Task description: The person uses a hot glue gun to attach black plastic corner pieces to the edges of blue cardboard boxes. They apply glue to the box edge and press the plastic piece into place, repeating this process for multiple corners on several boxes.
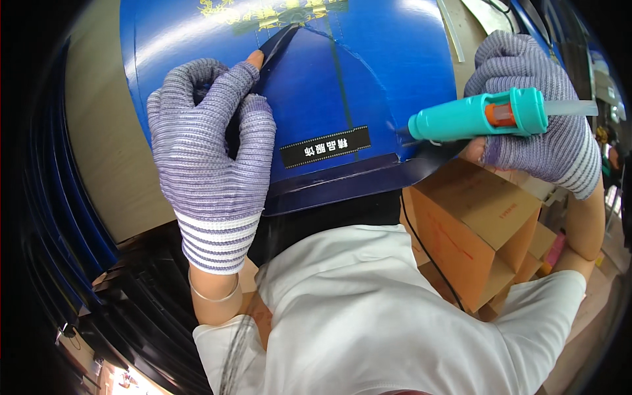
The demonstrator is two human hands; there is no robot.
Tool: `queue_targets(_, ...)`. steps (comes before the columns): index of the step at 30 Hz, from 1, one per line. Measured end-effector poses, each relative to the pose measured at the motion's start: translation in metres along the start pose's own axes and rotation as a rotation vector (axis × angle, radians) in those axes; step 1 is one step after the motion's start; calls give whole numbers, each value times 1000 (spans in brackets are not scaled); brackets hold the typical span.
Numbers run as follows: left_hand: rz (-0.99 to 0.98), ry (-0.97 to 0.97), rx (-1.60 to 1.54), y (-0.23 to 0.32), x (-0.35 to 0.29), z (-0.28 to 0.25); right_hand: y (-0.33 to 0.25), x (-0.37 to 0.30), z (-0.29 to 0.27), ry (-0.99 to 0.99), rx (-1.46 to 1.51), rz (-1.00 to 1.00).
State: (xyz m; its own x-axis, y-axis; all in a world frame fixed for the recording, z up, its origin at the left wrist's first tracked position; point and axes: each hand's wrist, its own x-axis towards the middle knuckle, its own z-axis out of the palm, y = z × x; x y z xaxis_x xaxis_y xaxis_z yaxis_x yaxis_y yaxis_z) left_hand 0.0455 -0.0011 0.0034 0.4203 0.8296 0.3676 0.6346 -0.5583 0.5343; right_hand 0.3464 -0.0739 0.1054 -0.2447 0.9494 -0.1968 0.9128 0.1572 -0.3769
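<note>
A glossy blue printed cardboard piece [382,59] with yellow decoration lies on a light table in front of me. My left hand [210,145], in a striped purple-white glove with a bare fingertip, pinches the raised edge of a dark flap [278,47] near the piece's left-middle. My right hand [526,72], gloved alike, is closed round a teal hot glue gun [461,115]. A translucent glue stick [569,108] juts from its rear. The gun's nozzle points left, above the blue surface. A black label [326,146] sits near the close edge.
Open brown cardboard boxes [474,217] stand below on the right, with a black cable [424,243] hanging beside them. Stacked blue sheets [59,178] and dark ones [141,329] lie at the left. The wooden tabletop [99,131] shows along the left side.
</note>
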Motion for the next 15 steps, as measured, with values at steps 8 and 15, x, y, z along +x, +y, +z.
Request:
queue_targets(8,8,26,-11,-3,-2,4,-19,16,-10,-328,-6,335)
queue_targets(15,22,26,-35,-2,0,1,12,22,-10,-192,145,-106)
